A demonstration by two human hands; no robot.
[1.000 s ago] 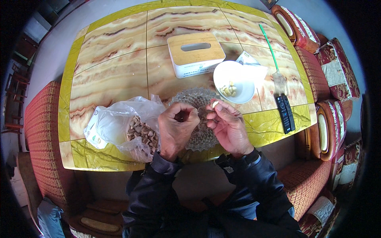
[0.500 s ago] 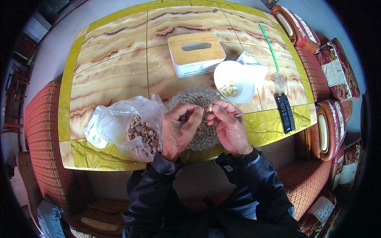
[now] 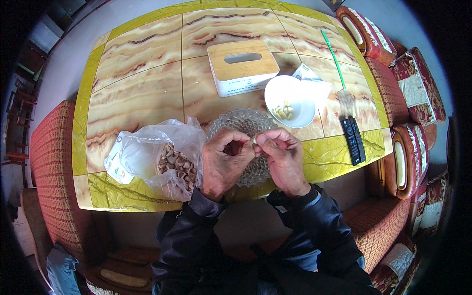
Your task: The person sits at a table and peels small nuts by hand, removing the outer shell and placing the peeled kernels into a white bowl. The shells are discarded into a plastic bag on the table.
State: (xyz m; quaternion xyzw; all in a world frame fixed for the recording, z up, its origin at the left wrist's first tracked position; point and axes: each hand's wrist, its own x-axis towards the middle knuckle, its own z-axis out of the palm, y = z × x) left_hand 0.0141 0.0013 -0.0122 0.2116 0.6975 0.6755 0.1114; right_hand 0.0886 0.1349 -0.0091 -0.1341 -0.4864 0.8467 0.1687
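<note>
Over a cut-glass bowl [image 3: 242, 118], my two hands meet fingertip to fingertip. Between thumb and fingers, my left hand [image 3: 221, 164] and my right hand [image 3: 286, 162] both pinch one small pale garlic clove [image 3: 254, 140], mostly covered by the fingertips. Left of my left hand lies an opened clear plastic bag [image 3: 137, 147] with brownish unpeeled garlic cloves [image 3: 176, 166] showing in its mouth. Beyond my right hand, a white bowl [image 3: 306, 112] holds several peeled, cream-coloured cloves [image 3: 283, 111]. My hands hide much of the glass bowl's inside.
A tissue box [image 3: 243, 64] with a wooden lid stands mid-table. At the right lie two dark remote controls [image 3: 353, 140] and a green-handled fly swatter [image 3: 334, 61]. The marble-patterned table [image 3: 132, 78] has a yellow border. Patterned sofas [image 3: 54, 157] flank it.
My fingertips have drawn closer together around the clove, and my right hand has shifted slightly left. The bag, bowls and other things have stayed in place.
</note>
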